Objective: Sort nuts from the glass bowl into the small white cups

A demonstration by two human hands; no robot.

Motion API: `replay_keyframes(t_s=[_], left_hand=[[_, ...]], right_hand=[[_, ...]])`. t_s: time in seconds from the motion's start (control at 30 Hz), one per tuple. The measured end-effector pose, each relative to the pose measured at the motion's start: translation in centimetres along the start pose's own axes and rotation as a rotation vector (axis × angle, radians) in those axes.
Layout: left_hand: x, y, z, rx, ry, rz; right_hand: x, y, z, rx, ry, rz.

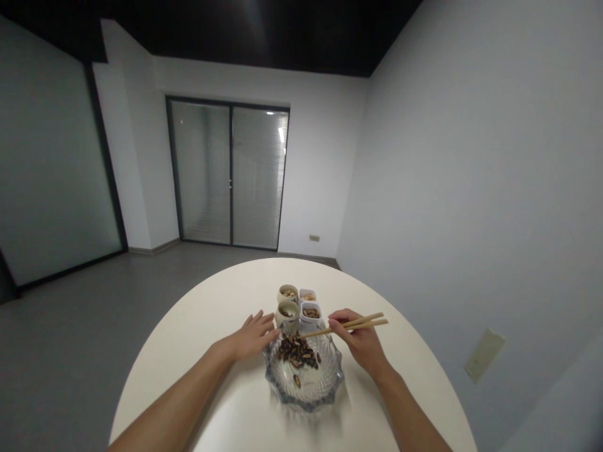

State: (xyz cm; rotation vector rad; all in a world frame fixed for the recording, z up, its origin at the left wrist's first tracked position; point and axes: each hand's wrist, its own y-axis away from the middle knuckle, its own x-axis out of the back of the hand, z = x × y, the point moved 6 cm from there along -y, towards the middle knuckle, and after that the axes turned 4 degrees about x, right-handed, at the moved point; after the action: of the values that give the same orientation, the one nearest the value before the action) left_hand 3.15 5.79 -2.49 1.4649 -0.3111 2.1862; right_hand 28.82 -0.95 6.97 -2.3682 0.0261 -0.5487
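Right hand (pixel 360 342) pinches chopsticks (pixel 346 327), tips over the glass bowl (pixel 306 392); left hand (pixel 253 337) rests spread flat at its ten o'clock rim.

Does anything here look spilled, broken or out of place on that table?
Nothing much. One dark piece lies alone in the glass bowl, apart from the heap. Nothing looks spilled or broken. The four small cups stand upright; the right hand holds chopsticks.
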Motion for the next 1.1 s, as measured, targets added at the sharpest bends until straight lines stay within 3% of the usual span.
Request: replay_keyframes(t_s=[0.5,0.87,1.1], left_hand=[[0.1,-0.1,0.5,0.015,-0.015,-0.004],[0.2,-0.2,0.7,0.010,-0.011,0.008],[0.1,-0.2,0.4,0.013,0.010,0.009]], right_hand=[[0.4,0.2,-0.3,0.174,-0.067,0.240],[-0.7,0.1,-0.5,0.151,-0.061,0.147],[-0.5,0.0,-0.4,0.138,-0.049,0.162]])
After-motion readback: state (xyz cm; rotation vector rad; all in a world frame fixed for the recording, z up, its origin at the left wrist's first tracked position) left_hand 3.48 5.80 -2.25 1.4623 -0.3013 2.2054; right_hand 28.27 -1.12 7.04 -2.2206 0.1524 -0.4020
